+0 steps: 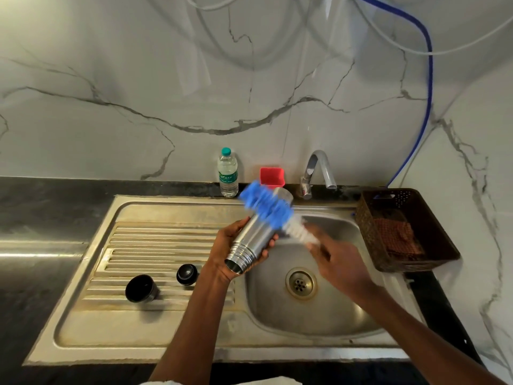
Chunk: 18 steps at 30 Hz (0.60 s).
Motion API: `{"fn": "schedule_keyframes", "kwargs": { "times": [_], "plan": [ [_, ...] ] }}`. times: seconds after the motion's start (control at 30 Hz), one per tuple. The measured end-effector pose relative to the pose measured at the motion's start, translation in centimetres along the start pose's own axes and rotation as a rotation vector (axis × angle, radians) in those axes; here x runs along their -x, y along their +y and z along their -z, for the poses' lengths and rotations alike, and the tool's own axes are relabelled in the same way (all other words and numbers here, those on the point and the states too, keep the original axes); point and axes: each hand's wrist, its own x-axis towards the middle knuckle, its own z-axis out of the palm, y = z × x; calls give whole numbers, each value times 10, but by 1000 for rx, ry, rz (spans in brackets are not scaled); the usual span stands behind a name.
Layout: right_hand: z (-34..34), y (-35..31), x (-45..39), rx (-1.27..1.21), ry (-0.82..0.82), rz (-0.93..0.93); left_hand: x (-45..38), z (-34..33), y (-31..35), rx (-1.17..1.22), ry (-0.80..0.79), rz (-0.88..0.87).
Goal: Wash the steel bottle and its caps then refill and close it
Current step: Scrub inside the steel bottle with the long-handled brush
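While my left hand (227, 254) fingers wrap steel bottle (254, 237) over sink (277, 309), right hand (340, 262) fingers grip blurred brush (266, 205): outside scrub. Caps (140, 289) at 8 o'clock on drainboard, unwashed by my guess. Next: brush into mouth.

A clear plastic water bottle (228, 173) with a teal cap, standing at the far edge of the sink against the marble wall, carries the only lettering in view: a green label with white cursive script. The word appears to end in "ure", but the first letters are too small and blurred to make out. Finer print lower on the same label cannot be read.
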Motion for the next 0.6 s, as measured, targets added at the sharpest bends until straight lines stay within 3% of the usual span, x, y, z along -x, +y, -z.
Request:
{"fn": "schedule_keyframes", "kwargs": {
  "times": [0.1, 0.2, 0.27, 0.33, 0.4, 0.5, 0.6],
  "plan": [
    [0, 5, -16, -90, 30, -174, -2, 5, 3, 19, 7, 59],
    [7, -5, -8, -126, -96, -17, -5, 7, -1, 74, 34, 4],
    [8, -8, 3, -65, -164, 148, -5, 9, -5, 78, 140, -127],
    [3, -4, 3, 2, -144, 183, -5, 9, -3, 45, 150, -155],
    [0, -4, -9, -53, -68, 14, -4, 5, -1, -25, 16, -66],
    [-1, -1, -22, -185, -2, -183, -3, 1, 2, -66, 43, -18],
    [8, -7, -11, -168, -122, 14, 5, -10, -4, -109, 71, -97]
  ]
}}
